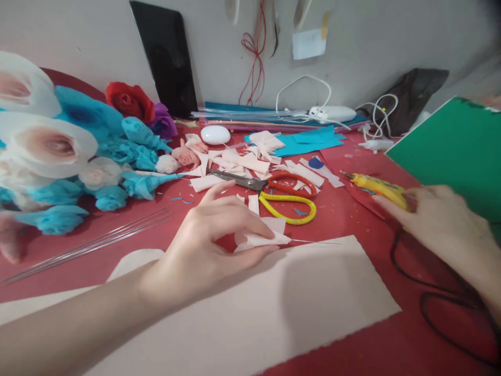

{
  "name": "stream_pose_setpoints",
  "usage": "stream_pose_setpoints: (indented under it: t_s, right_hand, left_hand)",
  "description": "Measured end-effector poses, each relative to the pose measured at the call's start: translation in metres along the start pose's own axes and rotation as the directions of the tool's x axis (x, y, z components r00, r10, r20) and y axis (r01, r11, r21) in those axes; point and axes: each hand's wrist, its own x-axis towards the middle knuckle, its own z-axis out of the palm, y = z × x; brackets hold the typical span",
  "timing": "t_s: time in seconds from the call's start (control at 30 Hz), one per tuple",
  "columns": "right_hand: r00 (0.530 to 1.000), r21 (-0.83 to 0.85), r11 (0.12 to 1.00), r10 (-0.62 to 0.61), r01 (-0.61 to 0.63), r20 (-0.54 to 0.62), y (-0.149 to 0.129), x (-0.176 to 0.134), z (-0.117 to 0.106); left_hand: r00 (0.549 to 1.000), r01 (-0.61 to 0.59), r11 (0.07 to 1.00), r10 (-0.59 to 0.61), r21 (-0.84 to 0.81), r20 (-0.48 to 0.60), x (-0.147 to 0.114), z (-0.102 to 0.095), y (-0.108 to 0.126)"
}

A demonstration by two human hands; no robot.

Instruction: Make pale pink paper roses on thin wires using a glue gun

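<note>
My left hand pinches a small pale pink paper flower between thumb and fingers. A thin wire stem sticks out of it to the right. Under this hand lies a large sheet of pale paper. On the right, my right hand is closed round the back end of a yellow hot glue gun, its metal tip facing left. Scissors with one red and one yellow handle rest just beyond my left hand, blades pointing left.
Pale paper scraps and blue paper strips cover the middle. Blue paper flowers crowd the left, beside loose wires. A green board leans at right. A black cord loops near my right arm.
</note>
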Motion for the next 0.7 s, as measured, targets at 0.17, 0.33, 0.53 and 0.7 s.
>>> stream_pose_setpoints:
  t_s: [0.17,0.33,0.53,0.7]
  right_hand:
    - [0.958,0.297,0.922,-0.191,0.25,-0.216,-0.08,-0.012,-0.055]
    - [0.844,0.439,0.723,-0.49,0.533,-0.218,-0.134,-0.014,-0.072]
    - [0.847,0.462,0.715,-0.494,0.525,-0.199,-0.135,-0.012,-0.066]
    - [0.839,0.48,0.699,-0.515,0.531,-0.178,-0.134,-0.016,-0.064]
  left_hand:
    - [0.998,-0.051,0.999,0.051,0.006,-0.042,-0.001,0.001,-0.004]
    - [0.996,-0.062,0.998,0.063,0.021,-0.06,-0.001,0.0,-0.003]
    - [0.996,-0.051,0.999,0.05,-0.004,-0.075,-0.001,0.0,-0.001]
    - [0.997,-0.058,0.998,0.056,-0.034,-0.047,-0.001,0.001,-0.002]
